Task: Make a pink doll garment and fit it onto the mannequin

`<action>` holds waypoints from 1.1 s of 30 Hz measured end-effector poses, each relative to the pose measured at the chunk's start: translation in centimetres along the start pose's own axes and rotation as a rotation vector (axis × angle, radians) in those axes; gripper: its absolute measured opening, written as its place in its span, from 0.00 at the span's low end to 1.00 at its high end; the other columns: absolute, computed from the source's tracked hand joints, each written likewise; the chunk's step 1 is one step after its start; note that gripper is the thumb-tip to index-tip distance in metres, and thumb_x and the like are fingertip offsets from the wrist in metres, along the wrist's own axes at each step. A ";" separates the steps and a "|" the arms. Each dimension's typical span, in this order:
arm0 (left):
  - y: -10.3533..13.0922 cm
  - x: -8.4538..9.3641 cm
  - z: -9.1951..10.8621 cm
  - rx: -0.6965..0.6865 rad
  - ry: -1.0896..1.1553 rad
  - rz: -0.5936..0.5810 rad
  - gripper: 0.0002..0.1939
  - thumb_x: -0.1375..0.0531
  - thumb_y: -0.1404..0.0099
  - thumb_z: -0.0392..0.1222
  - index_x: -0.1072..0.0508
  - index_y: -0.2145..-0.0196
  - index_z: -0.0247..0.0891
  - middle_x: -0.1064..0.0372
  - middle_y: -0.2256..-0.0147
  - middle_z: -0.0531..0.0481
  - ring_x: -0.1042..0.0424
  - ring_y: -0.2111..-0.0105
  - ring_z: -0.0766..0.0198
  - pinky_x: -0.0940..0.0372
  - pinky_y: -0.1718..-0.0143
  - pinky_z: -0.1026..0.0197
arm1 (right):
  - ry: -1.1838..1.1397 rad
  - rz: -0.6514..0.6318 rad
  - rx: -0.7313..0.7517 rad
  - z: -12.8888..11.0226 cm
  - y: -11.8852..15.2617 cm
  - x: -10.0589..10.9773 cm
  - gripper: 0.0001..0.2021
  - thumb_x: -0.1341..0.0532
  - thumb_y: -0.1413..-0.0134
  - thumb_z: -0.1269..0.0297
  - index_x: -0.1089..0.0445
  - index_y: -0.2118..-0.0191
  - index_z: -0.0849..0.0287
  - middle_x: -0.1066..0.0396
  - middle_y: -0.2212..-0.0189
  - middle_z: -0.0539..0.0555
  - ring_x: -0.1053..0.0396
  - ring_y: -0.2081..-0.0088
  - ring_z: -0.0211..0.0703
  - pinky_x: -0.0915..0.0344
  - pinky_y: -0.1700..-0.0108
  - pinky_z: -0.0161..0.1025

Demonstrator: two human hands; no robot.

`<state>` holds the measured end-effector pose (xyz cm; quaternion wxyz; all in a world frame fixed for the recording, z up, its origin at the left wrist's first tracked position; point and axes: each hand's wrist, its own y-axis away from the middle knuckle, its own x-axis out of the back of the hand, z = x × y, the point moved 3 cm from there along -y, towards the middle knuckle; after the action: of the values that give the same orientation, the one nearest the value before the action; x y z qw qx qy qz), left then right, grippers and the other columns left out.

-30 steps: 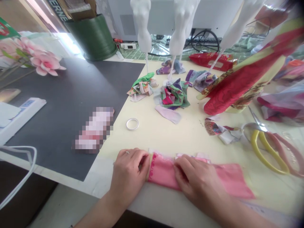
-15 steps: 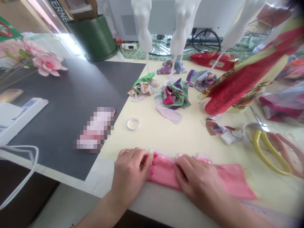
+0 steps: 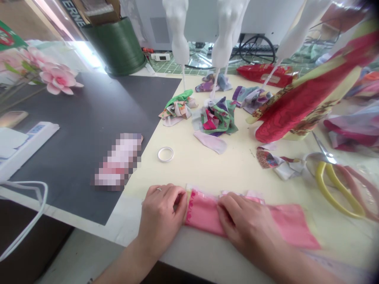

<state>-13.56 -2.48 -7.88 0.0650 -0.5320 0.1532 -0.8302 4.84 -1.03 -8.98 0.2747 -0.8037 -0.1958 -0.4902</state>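
Cloth (image 3: 204, 213), pink, magenta-patterned at 1 end

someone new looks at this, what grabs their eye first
Likely the pink cloth in the foreground, the left hand at its left end and the right hand over its middle. Next, the red-and-yellow fabric slanting upward on the right, then the white mannequin torsos at the back.
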 end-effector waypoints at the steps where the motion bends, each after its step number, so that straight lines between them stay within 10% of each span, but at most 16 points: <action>1: 0.0 0.0 0.0 0.002 0.000 -0.001 0.06 0.42 0.39 0.35 0.32 0.74 0.38 0.33 0.78 0.54 0.35 0.76 0.65 0.42 0.65 0.58 | -0.002 0.002 0.000 0.0 0.0 0.0 0.08 0.49 0.46 0.76 0.37 0.71 0.59 0.38 0.77 0.49 0.43 0.76 0.37 0.54 0.73 0.37; 33: 0.1 -0.1 0.0 -0.003 -0.031 0.005 0.02 0.43 0.38 0.38 0.32 0.68 0.38 0.32 0.77 0.55 0.35 0.77 0.65 0.41 0.66 0.59 | -0.039 0.037 -0.006 0.1 0.1 0.7 0.06 0.48 0.44 0.74 0.36 0.64 0.60 0.35 0.72 0.52 0.40 0.73 0.39 0.50 0.73 0.37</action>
<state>-13.55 -2.56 -7.99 0.0685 -0.5446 0.1545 -0.8215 5.28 -1.06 -8.37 0.2774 -0.8174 -0.1850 -0.4697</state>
